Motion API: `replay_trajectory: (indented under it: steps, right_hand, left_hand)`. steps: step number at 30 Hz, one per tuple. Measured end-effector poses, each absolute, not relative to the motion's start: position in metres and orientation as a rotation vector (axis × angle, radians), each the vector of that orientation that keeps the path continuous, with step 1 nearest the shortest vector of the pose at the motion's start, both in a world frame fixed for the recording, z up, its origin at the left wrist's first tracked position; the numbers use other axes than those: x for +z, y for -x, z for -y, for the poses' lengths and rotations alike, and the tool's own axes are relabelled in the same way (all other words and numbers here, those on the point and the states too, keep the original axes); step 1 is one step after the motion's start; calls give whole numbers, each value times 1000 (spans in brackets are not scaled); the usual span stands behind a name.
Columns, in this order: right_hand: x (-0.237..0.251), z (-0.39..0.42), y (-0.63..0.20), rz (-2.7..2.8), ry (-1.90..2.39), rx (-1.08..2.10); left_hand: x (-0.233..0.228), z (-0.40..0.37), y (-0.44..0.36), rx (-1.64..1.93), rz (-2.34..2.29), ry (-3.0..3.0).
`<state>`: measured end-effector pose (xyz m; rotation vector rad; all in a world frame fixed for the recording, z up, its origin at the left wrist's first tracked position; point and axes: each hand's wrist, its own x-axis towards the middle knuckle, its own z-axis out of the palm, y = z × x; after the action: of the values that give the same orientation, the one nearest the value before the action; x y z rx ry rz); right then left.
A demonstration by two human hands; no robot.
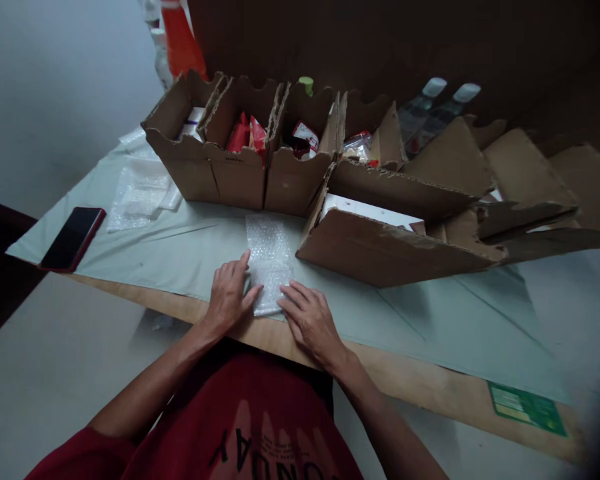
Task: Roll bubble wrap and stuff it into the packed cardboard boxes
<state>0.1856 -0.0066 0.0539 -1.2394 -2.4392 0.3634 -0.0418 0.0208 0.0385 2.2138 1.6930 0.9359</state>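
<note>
A piece of clear bubble wrap (269,250), perhaps a bag, lies flat on the cloth-covered table in front of me. On its left edge rests my left hand (231,288), with thumb and index finger apart. My right hand (311,318) lies along the lower right side, fingers stretched out and the tips touching the plastic. Neither hand grips anything. More bubble wrap pieces (143,190) lie in a loose stack farther left.
Cardboard bins (236,177) with packets and boxes stand along the back. A larger bin (380,247) with a white box (370,212) is at right. A phone (74,238) lies at the left edge. Clear bottles (425,110) and an orange bottle (183,47) stand behind.
</note>
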Motion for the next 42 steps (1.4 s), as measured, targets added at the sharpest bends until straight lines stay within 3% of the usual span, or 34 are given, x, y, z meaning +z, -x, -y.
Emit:
replay_trajectory:
  steps: [4, 7, 14, 18, 23, 31, 36, 42]
  right_hand:
    - [61, 3, -182, 2401, 1169, 529]
    - [69, 2, -180, 2332, 1227, 669]
    - [67, 8, -183, 2270, 1200, 160]
    - [59, 10, -180, 2419, 1117, 181]
    - [63, 7, -178, 2296, 1132, 512]
    - [66, 5, -172, 2415, 1226, 151]
    - [54, -11, -168, 2316, 1284, 300]
    - [63, 4, -162, 1849, 1432, 870]
  left_hand:
    - [57, 10, 52, 1000, -1320, -2321]
    - [57, 23, 52, 947, -1300, -2290]
    - [39, 6, 43, 799, -1625, -2298]
    - [46, 10, 49, 910, -1504, -2364]
    - [57, 19, 57, 924, -1284, -2337]
    - [43, -30, 42, 788, -1656, -2278]
    - [53, -5, 50, 1069, -1639, -1727]
    - [71, 36, 36, 1009, -1195, -663]
